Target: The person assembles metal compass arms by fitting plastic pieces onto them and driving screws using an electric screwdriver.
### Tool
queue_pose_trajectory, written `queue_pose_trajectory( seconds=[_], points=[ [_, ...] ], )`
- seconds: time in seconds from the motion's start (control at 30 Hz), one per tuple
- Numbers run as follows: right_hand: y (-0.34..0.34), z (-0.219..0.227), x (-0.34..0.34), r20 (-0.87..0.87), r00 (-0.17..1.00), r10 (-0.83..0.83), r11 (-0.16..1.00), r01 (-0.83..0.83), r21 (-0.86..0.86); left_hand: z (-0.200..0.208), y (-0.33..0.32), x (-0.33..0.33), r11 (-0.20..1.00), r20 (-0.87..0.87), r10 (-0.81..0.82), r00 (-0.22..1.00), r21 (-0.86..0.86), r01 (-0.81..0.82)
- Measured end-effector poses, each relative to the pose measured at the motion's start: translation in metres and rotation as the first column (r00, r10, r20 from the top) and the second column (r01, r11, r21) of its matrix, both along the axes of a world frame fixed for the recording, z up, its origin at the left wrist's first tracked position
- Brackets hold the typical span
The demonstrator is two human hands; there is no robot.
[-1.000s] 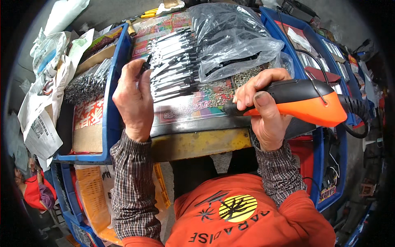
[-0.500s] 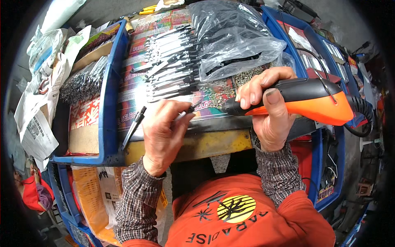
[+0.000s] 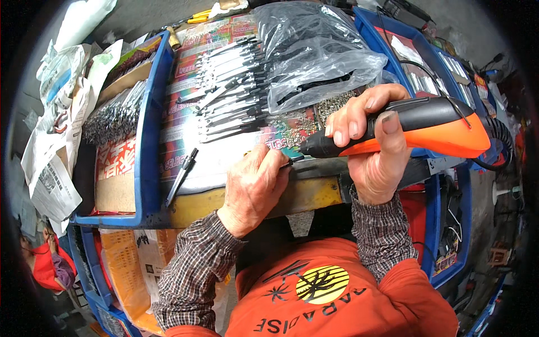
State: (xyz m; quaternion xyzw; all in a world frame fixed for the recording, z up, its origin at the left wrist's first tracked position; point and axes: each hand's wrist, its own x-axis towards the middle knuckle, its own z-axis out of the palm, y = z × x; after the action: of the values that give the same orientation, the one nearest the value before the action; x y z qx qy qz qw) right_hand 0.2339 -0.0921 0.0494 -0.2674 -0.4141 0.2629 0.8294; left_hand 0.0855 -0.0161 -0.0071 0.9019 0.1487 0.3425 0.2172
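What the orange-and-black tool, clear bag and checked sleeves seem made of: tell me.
Tool: probably hard plastic, its orange shell smooth, evenly coloured. Clear bag: thin plastic film, glossy, judging by creases and bright reflections. Checked sleeves: likely woven cloth, matte, with soft wrinkles.

The tool point(image 3: 426, 121) which I grip looks of plastic, matt where it is black, smooth and a little glossy where it is orange. The pens point(image 3: 233, 92) shine like metal. At the far side, the bag point(image 3: 320, 62) is thin plastic, shiny and wrinkled. On the left, the bin point(image 3: 147, 185) is smooth plastic. My sleeves point(image 3: 193, 275) are matt cloth.
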Motion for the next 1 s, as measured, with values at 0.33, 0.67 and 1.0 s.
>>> queue_pose_trajectory(
  seconds=[0.33,0.67,1.0],
  points=[
    [-0.006,0.004,-0.004,-0.054,0.997,0.06,0.998,-0.058,0.036,-0.004,-0.002,0.001,0.998,0.056,0.055,0.997,0.027,-0.056],
    [-0.011,0.006,-0.005,-0.038,0.997,0.065,0.997,-0.063,0.047,-0.004,-0.004,0.0,0.995,0.103,0.07,0.992,0.063,-0.076],
    [-0.011,0.006,-0.006,-0.04,0.997,0.07,0.996,-0.068,0.061,-0.002,-0.005,-0.001,0.994,0.086,0.04,0.995,0.101,-0.049]
  ],
)
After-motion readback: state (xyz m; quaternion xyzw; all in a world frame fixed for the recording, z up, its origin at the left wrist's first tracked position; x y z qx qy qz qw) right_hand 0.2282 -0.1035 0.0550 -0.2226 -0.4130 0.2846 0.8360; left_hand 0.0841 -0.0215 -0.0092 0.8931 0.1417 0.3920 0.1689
